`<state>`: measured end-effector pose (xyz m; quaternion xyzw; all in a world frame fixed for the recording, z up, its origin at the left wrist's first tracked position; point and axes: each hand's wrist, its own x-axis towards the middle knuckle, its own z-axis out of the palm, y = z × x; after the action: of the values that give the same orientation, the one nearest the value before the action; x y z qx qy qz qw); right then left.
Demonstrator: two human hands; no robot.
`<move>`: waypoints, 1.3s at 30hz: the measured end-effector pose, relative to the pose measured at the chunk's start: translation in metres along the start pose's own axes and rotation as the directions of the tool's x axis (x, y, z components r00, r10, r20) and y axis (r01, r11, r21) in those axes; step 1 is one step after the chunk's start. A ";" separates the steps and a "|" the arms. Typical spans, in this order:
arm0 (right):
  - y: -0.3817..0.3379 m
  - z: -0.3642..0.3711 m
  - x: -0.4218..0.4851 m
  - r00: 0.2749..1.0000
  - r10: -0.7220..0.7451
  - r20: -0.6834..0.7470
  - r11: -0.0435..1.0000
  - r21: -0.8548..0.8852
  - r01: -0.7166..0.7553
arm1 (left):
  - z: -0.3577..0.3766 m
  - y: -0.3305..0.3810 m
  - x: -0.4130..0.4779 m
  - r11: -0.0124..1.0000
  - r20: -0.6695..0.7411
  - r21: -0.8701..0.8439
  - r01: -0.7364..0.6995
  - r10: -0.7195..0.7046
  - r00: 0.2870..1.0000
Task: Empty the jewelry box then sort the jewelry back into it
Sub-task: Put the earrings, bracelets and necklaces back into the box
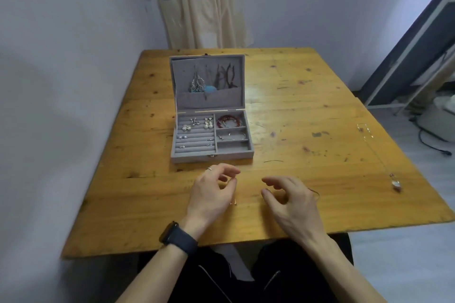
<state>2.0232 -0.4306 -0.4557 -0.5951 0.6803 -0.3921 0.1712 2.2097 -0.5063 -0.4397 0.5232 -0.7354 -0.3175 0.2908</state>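
foremost, left hand: held just over the table, in front of the jewelry box. fingers curled, thumb tip and forefinger tip nearly meeting; whether they pinch anything cannot be told. ring on one finger, dark watch on the wrist. small gold piece just beside that hand, too small to identify.

right hand: level with the left and apart from it, fingers loosely curled toward it; a grip cannot be confirmed. thin wire curve shows at its far edge.

jewelry box: grey, velvet-lined, open, just beyond the hands on the table's left half. lid upright, its pocket holding silver drop earrings, a turquoise piece and dark cords. base, left side: ring rolls carrying pearl and silver studs. base, right side: red bead bracelet in the far compartment, thin silver bangle in the middle one.

necklace: fine chain with a pale pendant, stretched along the table near its right edge, well apart from the box.
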 end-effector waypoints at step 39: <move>-0.009 0.010 -0.023 0.996 0.045 -0.073 0.997 0.073 -0.040 | -0.026 -0.020 -0.028 0.896 0.194 0.362 -0.258 0.198 0.961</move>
<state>2.0413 -0.4119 -0.4609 -0.5588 0.6843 -0.4346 0.1752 2.2491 -0.4888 -0.4409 0.4539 -0.8597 -0.1702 0.1611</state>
